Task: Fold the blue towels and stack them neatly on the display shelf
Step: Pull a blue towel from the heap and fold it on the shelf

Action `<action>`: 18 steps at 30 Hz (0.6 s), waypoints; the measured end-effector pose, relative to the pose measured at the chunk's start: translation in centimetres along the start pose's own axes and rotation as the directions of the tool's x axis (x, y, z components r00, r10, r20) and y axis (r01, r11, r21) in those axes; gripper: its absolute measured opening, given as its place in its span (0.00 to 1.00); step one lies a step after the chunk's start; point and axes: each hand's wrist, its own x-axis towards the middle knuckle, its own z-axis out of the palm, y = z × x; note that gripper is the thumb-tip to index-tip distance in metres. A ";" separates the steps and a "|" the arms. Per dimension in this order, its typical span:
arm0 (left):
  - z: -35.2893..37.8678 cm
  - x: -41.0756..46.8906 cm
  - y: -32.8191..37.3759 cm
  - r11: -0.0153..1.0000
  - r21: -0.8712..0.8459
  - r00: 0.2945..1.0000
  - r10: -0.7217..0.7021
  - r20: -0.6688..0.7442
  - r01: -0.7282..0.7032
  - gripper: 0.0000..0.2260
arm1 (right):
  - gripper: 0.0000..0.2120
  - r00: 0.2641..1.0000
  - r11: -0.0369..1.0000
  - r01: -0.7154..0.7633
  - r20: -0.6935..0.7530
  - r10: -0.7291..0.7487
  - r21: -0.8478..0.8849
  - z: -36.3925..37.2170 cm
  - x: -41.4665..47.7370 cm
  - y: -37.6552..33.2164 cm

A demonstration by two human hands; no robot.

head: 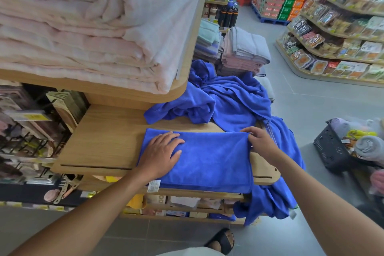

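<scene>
A folded blue towel lies flat on the wooden display shelf, its near edge hanging just over the shelf's front, with a white tag at its 7 o'clock corner. The left hand rests on the towel's left part, palm down and fingers spread straight. The right hand has its fingers curled round the towel's edge at 2 o'clock, pinching the cloth. From 12 to 4 o'clock of the towel, a heap of unfolded blue towels sprawls on the shelf and drapes down its right end. At 10 o'clock, pale blankets are stacked on a higher shelf. A black basket stands on the floor at 3 o'clock.
</scene>
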 end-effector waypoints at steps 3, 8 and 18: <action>-0.1 0.1 0.1 1.000 0.001 1.000 -0.002 0.003 0.002 0.16 | 0.13 0.986 0.987 -0.134 0.110 0.124 0.092 -0.6 0.0 -0.5; -0.3 0.1 0.2 1.000 0.005 1.000 -0.005 0.008 0.005 0.16 | 0.11 0.970 0.990 -0.131 0.202 0.137 -0.044 -1.9 0.8 -0.1; -0.5 0.2 0.4 0.999 0.037 0.996 -0.039 0.082 0.036 0.21 | 0.17 0.935 0.819 0.120 -0.213 -0.283 -0.561 -0.5 0.0 0.0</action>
